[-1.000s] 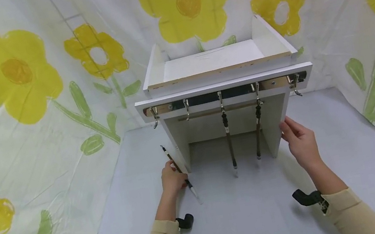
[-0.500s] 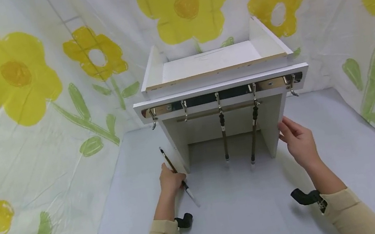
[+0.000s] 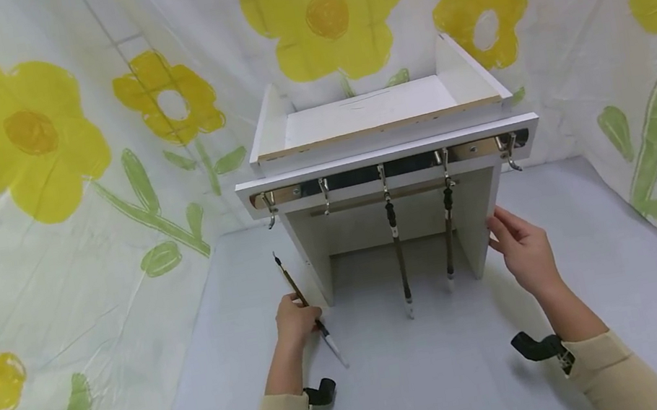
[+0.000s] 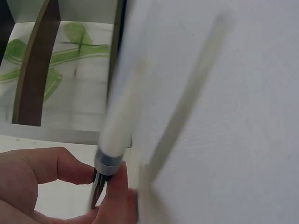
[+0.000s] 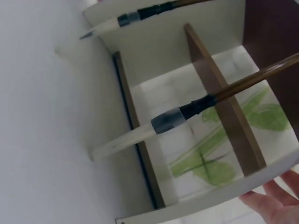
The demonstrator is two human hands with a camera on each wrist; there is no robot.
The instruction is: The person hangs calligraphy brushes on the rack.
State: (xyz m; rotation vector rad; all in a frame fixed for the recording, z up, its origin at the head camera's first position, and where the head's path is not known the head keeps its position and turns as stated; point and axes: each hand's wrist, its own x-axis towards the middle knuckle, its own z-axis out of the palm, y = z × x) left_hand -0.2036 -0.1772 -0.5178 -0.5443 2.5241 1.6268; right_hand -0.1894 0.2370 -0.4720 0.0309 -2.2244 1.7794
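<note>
1. The left hand [image 3: 296, 320] pinches a calligraphy brush [image 3: 305, 304] between thumb and fingers. The brush is tilted, with its white tip at about 5 o'clock from the hand and its brown handle end at about 11 o'clock, just beside the left wall of the white rack [image 3: 388, 150].
2. In the left wrist view the fingers [image 4: 56, 165] close near the dark ferrule, close to the bristles, so the hold looks rather low on the shaft.
3. The right hand [image 3: 524, 251] rests with relaxed, nearly straight fingers on the right wall of the rack and holds nothing.
4. Two more brushes hang from the metal hooks [image 3: 383, 177] under the rack: the middle hanging brush [image 3: 399, 251] and the right hanging brush [image 3: 449, 235], both at about 2 o'clock from the left hand.
5. Possible risks, in my judgement: the brush may slip or turn in such a low pinch; its handle end may knock the rack wall; and a push on the rack could make the hanging brushes swing off their hooks.
6. All stands on a grey table [image 3: 438, 376] with flowered sheets [image 3: 27, 141] around.
</note>
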